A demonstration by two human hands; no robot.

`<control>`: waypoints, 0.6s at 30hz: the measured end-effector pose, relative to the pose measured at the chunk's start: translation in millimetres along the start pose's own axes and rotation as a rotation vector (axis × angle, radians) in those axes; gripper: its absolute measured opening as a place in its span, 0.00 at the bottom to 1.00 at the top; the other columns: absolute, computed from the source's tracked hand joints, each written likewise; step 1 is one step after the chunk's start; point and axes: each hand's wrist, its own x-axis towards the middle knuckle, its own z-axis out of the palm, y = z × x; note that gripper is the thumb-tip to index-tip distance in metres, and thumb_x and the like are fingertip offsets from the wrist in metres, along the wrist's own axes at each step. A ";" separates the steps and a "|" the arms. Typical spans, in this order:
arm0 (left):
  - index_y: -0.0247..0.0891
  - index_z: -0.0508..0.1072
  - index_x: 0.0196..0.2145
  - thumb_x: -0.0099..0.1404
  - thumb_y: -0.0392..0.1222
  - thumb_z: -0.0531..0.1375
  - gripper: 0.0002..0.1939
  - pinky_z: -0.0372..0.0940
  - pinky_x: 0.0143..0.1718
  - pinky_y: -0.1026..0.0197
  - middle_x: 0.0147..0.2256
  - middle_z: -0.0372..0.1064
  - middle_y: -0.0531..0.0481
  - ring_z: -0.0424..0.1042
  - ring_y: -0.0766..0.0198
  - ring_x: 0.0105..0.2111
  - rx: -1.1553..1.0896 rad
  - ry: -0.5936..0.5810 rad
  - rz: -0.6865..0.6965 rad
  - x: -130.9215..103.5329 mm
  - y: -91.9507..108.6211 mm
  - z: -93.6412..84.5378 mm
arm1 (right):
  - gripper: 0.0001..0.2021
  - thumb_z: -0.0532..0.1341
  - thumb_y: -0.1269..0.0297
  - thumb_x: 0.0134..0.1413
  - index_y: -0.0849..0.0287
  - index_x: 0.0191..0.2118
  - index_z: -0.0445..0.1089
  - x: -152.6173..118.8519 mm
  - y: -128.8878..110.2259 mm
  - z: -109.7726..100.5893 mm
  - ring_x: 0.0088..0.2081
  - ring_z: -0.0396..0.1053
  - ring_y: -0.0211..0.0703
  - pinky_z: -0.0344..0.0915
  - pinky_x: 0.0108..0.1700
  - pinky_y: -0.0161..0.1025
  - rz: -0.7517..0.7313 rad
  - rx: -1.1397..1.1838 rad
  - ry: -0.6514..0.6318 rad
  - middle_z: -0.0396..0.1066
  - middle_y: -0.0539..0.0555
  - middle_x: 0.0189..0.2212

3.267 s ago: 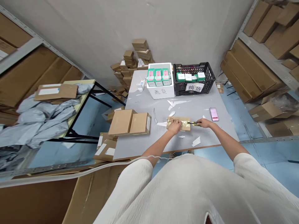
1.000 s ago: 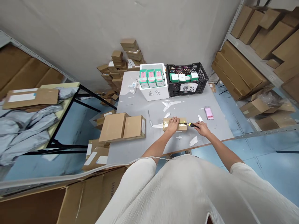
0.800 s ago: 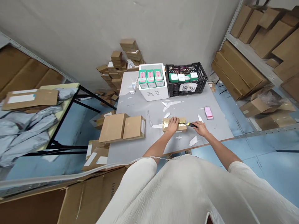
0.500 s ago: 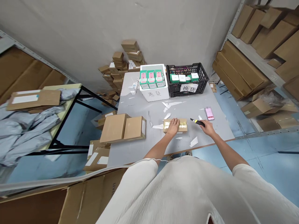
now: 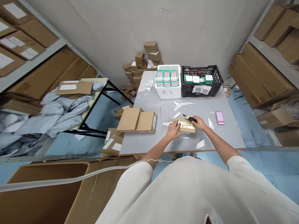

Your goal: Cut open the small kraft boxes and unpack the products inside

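Observation:
A small cardboard box [image 5: 187,127] with shiny tape across its top lies near the front edge of the grey table [image 5: 144,144]. My left hand [image 5: 173,130] rests on the box's left end, its fingers spread over it. Closed round a black and yellow utility knife [image 5: 191,118], my right hand [image 5: 199,123] is at the box's right rear side. The knife's blade points left above the box's far edge. Scraps of white paper [image 5: 200,144] lie around the box.
Two cardboard boxes [image 5: 129,119] stand on the table's left. Behind are a white bin [image 5: 168,92] with green boxes and a black crate [image 5: 218,84]. A pink-screened phone [image 5: 220,118] lies right. Grey bags [image 5: 65,107] cover a side table; a white cable [image 5: 93,175] crosses in front.
The view has shifted left. My right hand has brought the knife from beside the box to over it. My left hand has slid to the box's left end.

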 end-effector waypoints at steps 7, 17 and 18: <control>0.47 0.62 0.68 0.72 0.45 0.64 0.30 0.61 0.66 0.42 0.67 0.63 0.35 0.64 0.41 0.66 0.009 -0.006 -0.170 -1.4 -1.8 -0.8 | 0.23 0.57 0.56 0.68 0.56 0.63 0.75 -3.0 -18.7 3.8 0.59 0.74 0.64 0.65 0.64 0.58 0.065 0.011 -0.056 0.79 0.62 0.58; 0.41 0.51 0.76 0.77 0.42 0.56 0.34 0.70 0.57 0.48 0.62 0.73 0.35 0.76 0.43 0.59 -0.342 -0.093 -0.238 54.8 33.4 6.0 | 0.20 0.61 0.53 0.65 0.53 0.59 0.72 -48.7 27.4 5.0 0.55 0.77 0.59 0.73 0.59 0.53 0.287 0.314 0.101 0.81 0.59 0.54; 0.40 0.51 0.76 0.76 0.42 0.57 0.35 0.70 0.59 0.48 0.64 0.71 0.34 0.74 0.43 0.61 -0.365 -0.068 -0.216 59.5 37.5 7.2 | 0.20 0.62 0.53 0.65 0.54 0.58 0.72 -51.1 29.0 7.8 0.54 0.78 0.58 0.74 0.57 0.52 0.312 0.362 0.115 0.81 0.58 0.52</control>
